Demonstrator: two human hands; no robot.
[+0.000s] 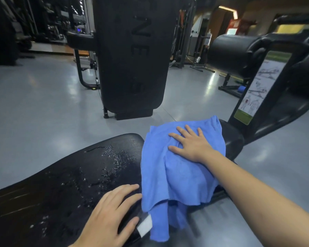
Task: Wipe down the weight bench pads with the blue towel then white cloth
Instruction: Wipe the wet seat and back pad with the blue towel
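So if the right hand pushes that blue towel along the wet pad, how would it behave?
The blue towel probably bunches rather than slides stiffly: it already drapes limp over the pad edge. It looks light and thin. The droplets suggest it would soak and drag under the right hand.

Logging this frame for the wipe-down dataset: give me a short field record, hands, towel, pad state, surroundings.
left hand: flat on the near edge of the bench pad, fingers straight, holding nothing
right hand: palm down, fingers spread, pressing the blue towel
blue towel: draped over the pad's right part, lower corner hanging off the near edge
pad surface: water droplets left of the towel, not yet wiped
white cloth: not identifiable; only a small white tag at the pad edge
surroundings: black machine column, roller pad, instruction placard, grey floor
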